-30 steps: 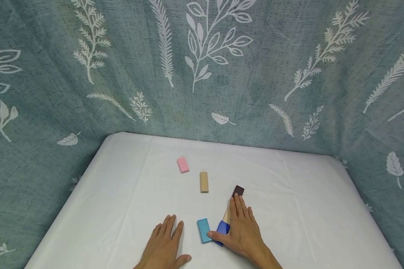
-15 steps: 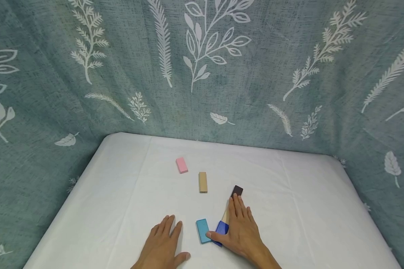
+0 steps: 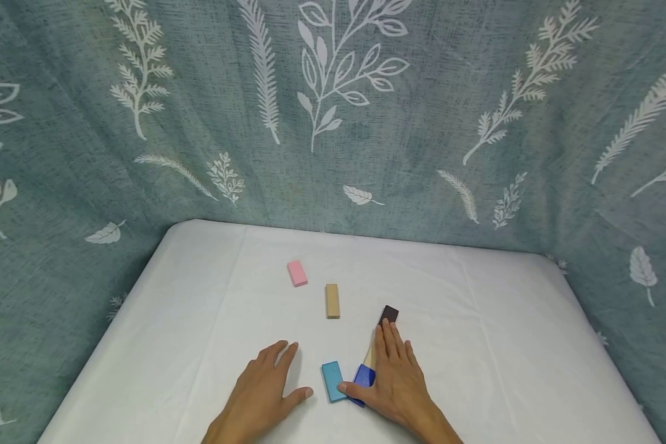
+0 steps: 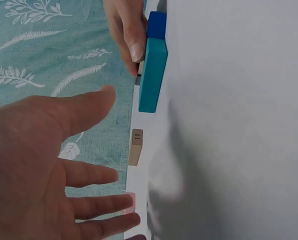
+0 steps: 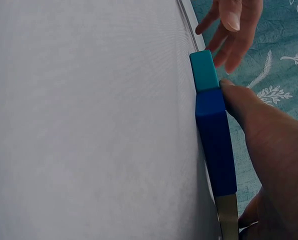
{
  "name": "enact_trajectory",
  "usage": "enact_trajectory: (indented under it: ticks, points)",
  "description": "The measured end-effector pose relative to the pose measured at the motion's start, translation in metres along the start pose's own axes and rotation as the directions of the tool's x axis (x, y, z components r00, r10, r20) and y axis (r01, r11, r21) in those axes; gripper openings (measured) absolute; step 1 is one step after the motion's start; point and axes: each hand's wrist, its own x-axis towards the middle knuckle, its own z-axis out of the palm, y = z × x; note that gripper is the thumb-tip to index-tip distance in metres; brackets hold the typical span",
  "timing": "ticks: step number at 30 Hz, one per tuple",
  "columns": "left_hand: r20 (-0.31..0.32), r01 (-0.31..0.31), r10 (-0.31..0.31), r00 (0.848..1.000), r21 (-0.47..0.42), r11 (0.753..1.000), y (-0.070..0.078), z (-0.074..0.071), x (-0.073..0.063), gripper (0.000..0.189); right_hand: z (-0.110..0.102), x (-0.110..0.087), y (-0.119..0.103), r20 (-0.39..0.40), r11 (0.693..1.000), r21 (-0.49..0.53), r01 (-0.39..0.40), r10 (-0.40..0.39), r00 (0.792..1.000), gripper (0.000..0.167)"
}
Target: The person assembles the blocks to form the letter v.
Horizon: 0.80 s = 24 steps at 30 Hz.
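Observation:
In the head view my right hand point(image 3: 398, 382) lies with straight fingers over a row of small blocks, its fingertips on a dark brown block point(image 3: 389, 314) and its thumb at the edge of a teal block point(image 3: 330, 381). A blue block point(image 3: 364, 374) and a light wooden block point(image 3: 369, 356) show partly from beneath that hand, the rest covered. My left hand point(image 3: 259, 390) hovers to the left of the teal block, fingers spread and slightly bent, holding nothing. The left wrist view shows the teal block point(image 4: 153, 75) beside the blue block point(image 4: 157, 25).
Farther back on the white cloth point(image 3: 477, 345) lie a tan wooden block point(image 3: 332, 301) with a printed number on its end and a pink block point(image 3: 296, 273). A green leaf-patterned curtain point(image 3: 411, 197) hangs behind the table's far edge.
My left hand has lifted off the cloth, tilting and bending its fingers a little. The right hand stays on the blocks. The head view has shifted slightly.

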Motion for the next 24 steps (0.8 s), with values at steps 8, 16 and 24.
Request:
enact_trajectory:
  ticks: [8, 16, 24]
  points:
    - [-0.081, -0.03, 0.026, 0.996, -0.051, 0.998, -0.002, -0.004, 0.017, 0.074, 0.001, 0.0, 0.0, -0.006, 1.0, -0.007, 0.003, -0.003, 1.0, 0.138]
    - [-0.116, -0.057, 0.05, 0.992, -0.057, 0.997, 0.003, -0.01, 0.037, 0.083, -0.001, 0.0, 0.0, -0.007, 1.0, -0.01, 0.012, -0.012, 1.0, 0.137]
    - [-0.121, -0.116, 0.102, 0.987, -0.116, 0.986, 0.002, -0.012, 0.053, 0.089, 0.0, 0.0, 0.0, -0.01, 1.0, -0.003, 0.005, -0.005, 1.0, 0.138]
